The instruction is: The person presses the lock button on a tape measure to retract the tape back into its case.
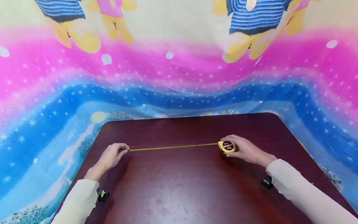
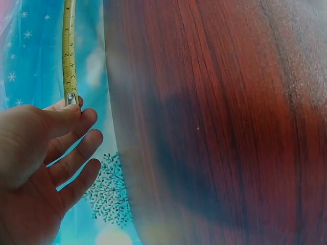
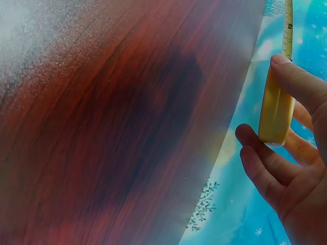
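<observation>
A yellow tape measure [image 1: 227,146] with a black round label reading 2m is in my right hand [image 1: 247,150]. Thumb and fingers grip its case [image 3: 277,115] from both sides. The yellow blade [image 1: 173,147] runs out of it to the left, nearly straight, above the table. At the far end my left hand [image 1: 112,156] pinches the blade's tip between thumb and forefinger. The left wrist view shows the metal end piece [image 2: 71,98] at those fingertips, the other fingers spread loosely below. Low numbers and tick marks show on the blade there.
Under both hands lies a dark red-brown wooden table [image 1: 179,180] with rounded far corners. A printed cloth [image 1: 173,74] with snowflakes and cartoon figures hangs behind and beside it. Each wrist carries a small black camera [image 1: 103,194] below the pale sleeve.
</observation>
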`<state>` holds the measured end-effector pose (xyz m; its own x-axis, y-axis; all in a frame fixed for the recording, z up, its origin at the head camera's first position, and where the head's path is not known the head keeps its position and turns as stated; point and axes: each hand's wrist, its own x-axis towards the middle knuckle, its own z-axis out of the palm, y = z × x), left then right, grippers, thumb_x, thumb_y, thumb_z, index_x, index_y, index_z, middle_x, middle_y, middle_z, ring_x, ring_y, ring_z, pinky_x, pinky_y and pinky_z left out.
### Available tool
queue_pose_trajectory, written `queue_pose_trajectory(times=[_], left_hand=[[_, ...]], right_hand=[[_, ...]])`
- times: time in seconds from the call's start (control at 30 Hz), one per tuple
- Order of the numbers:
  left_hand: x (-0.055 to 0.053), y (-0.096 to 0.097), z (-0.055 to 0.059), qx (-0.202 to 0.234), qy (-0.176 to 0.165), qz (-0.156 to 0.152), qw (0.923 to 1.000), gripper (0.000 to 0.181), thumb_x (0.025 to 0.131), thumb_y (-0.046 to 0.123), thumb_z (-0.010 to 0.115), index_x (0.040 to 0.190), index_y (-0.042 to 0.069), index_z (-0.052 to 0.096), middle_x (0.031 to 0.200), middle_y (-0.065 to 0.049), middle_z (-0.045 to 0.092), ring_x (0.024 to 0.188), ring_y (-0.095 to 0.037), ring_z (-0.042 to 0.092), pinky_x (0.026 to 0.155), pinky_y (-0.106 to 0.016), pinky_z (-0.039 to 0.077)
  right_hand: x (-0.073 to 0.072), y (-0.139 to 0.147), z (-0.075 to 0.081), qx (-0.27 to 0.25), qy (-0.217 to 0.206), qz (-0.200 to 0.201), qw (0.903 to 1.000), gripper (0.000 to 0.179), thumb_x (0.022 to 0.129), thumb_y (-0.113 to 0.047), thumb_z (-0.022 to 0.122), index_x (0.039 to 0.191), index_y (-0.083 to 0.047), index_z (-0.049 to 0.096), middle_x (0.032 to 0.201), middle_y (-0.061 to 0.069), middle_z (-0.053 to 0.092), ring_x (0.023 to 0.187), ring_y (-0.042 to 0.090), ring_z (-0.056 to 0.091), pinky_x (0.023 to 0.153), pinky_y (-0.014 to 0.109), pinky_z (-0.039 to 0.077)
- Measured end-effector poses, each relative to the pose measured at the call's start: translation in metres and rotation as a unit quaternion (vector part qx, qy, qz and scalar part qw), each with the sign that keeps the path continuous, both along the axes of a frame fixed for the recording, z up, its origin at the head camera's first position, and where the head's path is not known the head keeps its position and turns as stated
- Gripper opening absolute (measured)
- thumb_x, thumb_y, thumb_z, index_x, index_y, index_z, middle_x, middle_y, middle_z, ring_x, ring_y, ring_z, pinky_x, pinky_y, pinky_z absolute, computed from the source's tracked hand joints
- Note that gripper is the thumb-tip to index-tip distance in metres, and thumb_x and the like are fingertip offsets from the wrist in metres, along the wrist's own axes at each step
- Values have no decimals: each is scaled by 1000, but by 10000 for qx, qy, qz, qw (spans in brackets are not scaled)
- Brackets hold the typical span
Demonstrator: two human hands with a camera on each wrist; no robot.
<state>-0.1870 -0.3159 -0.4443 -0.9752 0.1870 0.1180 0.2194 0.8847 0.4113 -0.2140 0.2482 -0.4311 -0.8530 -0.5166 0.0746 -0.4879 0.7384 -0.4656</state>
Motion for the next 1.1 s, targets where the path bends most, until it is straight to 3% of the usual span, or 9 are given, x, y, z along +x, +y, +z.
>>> queue_pose_trajectory(times=[0.37,0.53,0.7,0.97,1.1], left_hand=[[-10,0,16,-106,28,-46,9999,14,99,6,63,106,8,75,103,-11,76,88,-23,70,76,-45,57],[-8,2,19,-111,-34,-76,9999,15,99,7,63,108,7,75,103,-10,76,87,-21,69,75,-44,56],[-3,1,17,-84,71,-44,9999,14,98,6,63,107,7,75,101,-9,76,87,-21,69,74,-43,56],[6,1,3,-112,20,4,9999,13,97,6,65,104,9,75,101,-7,76,87,-20,70,74,-41,56],[6,5,4,-102,21,-41,9999,13,97,7,65,105,9,75,101,-7,76,87,-20,69,74,-41,57]], right_hand=[[-5,-3,-2,-11,-12,35,10000,64,86,-21,82,144,-15,55,139,8,59,126,28,57,102,49,52],[-4,-2,4,16,73,-5,10000,65,85,-22,83,143,-15,55,140,9,59,127,29,57,103,50,51],[-3,-5,7,-10,135,34,9999,64,85,-21,83,143,-15,56,140,9,59,127,30,57,102,50,51],[4,-6,-1,96,-24,19,9999,63,85,-20,82,143,-14,56,141,12,57,129,33,56,104,52,50],[6,-3,1,49,36,-43,10000,64,84,-17,83,142,-14,56,141,12,57,128,33,56,103,52,51]])
